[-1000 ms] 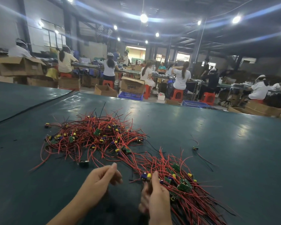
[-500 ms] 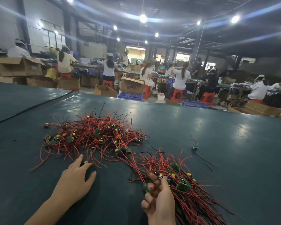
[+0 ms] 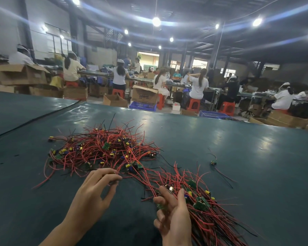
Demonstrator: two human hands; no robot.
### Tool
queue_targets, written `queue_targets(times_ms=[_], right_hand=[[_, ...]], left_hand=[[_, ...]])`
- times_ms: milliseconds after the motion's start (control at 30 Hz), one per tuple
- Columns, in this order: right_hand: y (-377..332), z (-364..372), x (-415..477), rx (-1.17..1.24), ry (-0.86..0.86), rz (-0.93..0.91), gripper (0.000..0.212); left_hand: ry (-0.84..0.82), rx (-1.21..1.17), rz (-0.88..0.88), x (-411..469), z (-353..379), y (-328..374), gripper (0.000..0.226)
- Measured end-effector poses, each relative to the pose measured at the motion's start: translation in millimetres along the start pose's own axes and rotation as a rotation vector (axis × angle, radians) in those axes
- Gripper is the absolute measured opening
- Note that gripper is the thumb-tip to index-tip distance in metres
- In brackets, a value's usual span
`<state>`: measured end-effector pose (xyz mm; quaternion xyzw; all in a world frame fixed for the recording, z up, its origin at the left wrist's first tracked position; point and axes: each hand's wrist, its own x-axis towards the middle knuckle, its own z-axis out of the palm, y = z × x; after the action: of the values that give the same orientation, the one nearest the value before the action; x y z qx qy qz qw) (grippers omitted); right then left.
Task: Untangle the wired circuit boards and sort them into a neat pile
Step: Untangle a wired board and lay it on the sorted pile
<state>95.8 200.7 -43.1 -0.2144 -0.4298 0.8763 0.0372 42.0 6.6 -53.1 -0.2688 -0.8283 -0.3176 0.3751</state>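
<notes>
Since half a second ago the left hand (image 3: pixel 94 192) is no longer lying flat with fingers splayed; it is reaching further in, its fingertips (image 3: pixel 116 177) curling at the near edge of the tangled heap (image 3: pixel 103 150) and touching red strands, though I cannot tell whether it is actually pinching one. The right hand (image 3: pixel 174 219) is gripping the near end of the sorted bundle (image 3: pixel 208 215), fingers curled round boards and wires, while the rest of the bundle is lying on the counter (image 3: pixel 256 174) and trailing off to the right. To my eye the next board is being picked out, and most of the heap is waiting its turn. Doing it well is going to mean taking a board rather than a loose wire, lifting slowly so its leads are sliding free. Strands are running from heap to bundle, so a hard tug is risking dragging both together. One stray board (image 3: pixel 213 163) is lying apart on the right. Beyond the counter, workers (image 3: pixel 198 86) are sitting on red stools among cardboard boxes (image 3: pixel 144 94) and blue crates (image 3: pixel 142 106).
</notes>
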Motion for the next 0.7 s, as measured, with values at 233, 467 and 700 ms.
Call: queue_targets(times_ms=[233, 467, 700], right_hand=[[-1.4, 3.0, -0.7, -0.147, -0.02, -0.149, 0.04], [5.5, 9.6, -9.3, -0.387, -0.165, -0.127, 0.047], [8.3, 8.6, -11.9, -0.449, -0.211, -0.281, 0.03]], left_hand=[[0.026, -0.118, 0.199, -2.3, 6.8, 20.9, 0.034], [-0.02, -0.144, 0.357, -4.2, 11.9, 34.0, 0.032], [-0.124, -0.282, 0.305, -5.3, 11.6, 39.0, 0.038]])
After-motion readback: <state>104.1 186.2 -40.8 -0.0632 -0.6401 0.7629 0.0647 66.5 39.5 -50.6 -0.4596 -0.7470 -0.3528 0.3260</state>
